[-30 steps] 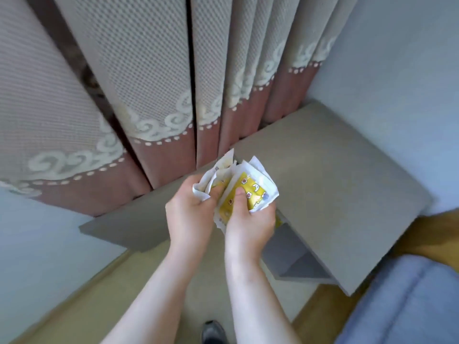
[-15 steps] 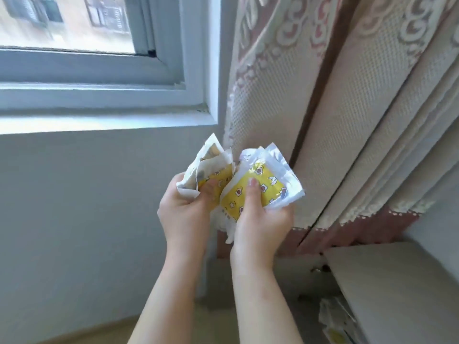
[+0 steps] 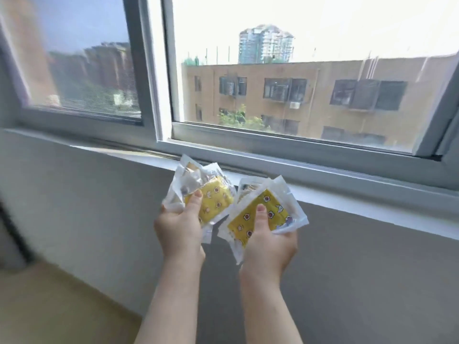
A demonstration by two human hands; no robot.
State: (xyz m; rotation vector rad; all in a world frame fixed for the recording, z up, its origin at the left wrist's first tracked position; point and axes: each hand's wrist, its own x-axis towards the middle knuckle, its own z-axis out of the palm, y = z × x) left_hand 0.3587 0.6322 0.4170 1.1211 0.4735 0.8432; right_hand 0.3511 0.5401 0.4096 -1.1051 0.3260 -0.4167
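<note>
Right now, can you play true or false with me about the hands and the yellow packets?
1. The left hand grips the left bundle of yellow packets. True.
2. The right hand is empty. False: it grips the right bundle.
3. Each thumb presses on top of its bundle. True.
4. A curtain covers the window. False: the glass is bare, and buildings show outside.

Fingers of left hand [image 3: 177, 229] and right hand [image 3: 270, 244] were hidden behind left packets [image 3: 216, 199] and right packets [image 3: 244, 223]; only thumbs showed. Count per stack unclear, print too small to read. Forearms ran off bottom edge. Window [image 3: 159, 70] was cut at top and right; left pane blurred.
</note>
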